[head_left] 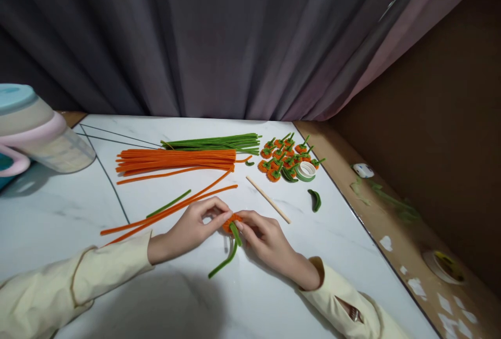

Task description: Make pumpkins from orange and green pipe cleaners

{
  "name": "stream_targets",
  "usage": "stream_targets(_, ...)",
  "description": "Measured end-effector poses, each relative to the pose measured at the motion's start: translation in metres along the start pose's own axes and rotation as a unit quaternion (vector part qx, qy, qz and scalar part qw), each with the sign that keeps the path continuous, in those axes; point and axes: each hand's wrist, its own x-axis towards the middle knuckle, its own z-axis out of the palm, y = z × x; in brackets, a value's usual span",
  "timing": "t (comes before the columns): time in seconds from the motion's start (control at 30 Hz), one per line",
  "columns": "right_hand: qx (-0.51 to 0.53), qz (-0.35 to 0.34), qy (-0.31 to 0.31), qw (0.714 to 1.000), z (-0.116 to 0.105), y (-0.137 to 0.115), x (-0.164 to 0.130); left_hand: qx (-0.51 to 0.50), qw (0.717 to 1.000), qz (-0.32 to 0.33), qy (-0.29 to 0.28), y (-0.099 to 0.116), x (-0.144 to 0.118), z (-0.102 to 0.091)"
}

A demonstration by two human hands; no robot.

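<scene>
A small round orange coil of fuzzy pipe cleaner (230, 221) is seen, with a green fuzzy pipe-cleaner stem (229, 255) running from it in a loose curve toward the viewer. The coil is pinched between the fingertips of the left hand (191, 227) and the right hand (266, 237), both closed on it from either side, just above the white marble-patterned tabletop (274, 302); the stem's upper part is pressed under the right fingers.

Beyond the coil, one thin wooden stick (268, 199) is laid at a slant. Further beyond, one bundle of long orange pipe cleaners (176, 160) is lying, with one bundle of long green pipe cleaners (213, 143) just behind it. To the right of these bundles, a cluster of roughly ten finished orange coils with green stems (285, 155) is gathered, though an exact count cannot be made. One roll of green tape (306, 171) is touching that cluster. About three loose orange strands (164, 214) and one short green piece (169, 203) are spread left of the coil.
</scene>
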Motion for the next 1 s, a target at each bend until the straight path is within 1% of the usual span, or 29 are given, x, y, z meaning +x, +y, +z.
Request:
stream_targets(0.07,-0.012,-0.020,0.010,1.000,0.000,-0.001,0.000,-0.054,0.997,-0.054,0.005,0.003,0.001,0.001)
stream_targets(0.13,-0.027,-0.049,0.025,0.998,-0.001,-0.003,0.000,-0.113,0.989,-0.094,-0.003,0.005,0.003,0.001)
stream_targets(0.23,-0.060,-0.097,0.039,0.993,-0.002,-0.006,-0.002,-0.184,0.973,-0.135,-0.039,0.008,0.005,-0.002)
stream_targets(0.33,-0.096,-0.134,0.030,0.986,-0.003,-0.007,-0.003,-0.227,0.957,-0.161,-0.084,0.010,0.008,-0.006)
stream_targets(0.43,-0.120,-0.150,0.014,0.981,-0.004,-0.006,-0.004,-0.233,0.952,-0.166,-0.105,0.011,0.009,-0.008)
stream_targets(0.57,-0.121,-0.148,0.001,0.981,-0.003,-0.003,-0.004,-0.201,0.964,-0.147,-0.091,0.012,0.008,-0.005)
stream_targets(0.67,-0.116,-0.137,0.002,0.984,-0.002,-0.002,-0.003,-0.199,0.967,-0.139,-0.081,0.011,0.007,-0.003)
stream_targets(0.77,-0.115,-0.133,0.015,0.984,-0.002,-0.004,-0.003,-0.223,0.960,-0.148,-0.082,0.009,0.008,-0.003)
stream_targets(1.0,-0.135,-0.155,0.037,0.978,-0.004,-0.006,-0.003,-0.286,0.933,-0.181,-0.122,0.011,0.008,-0.010)
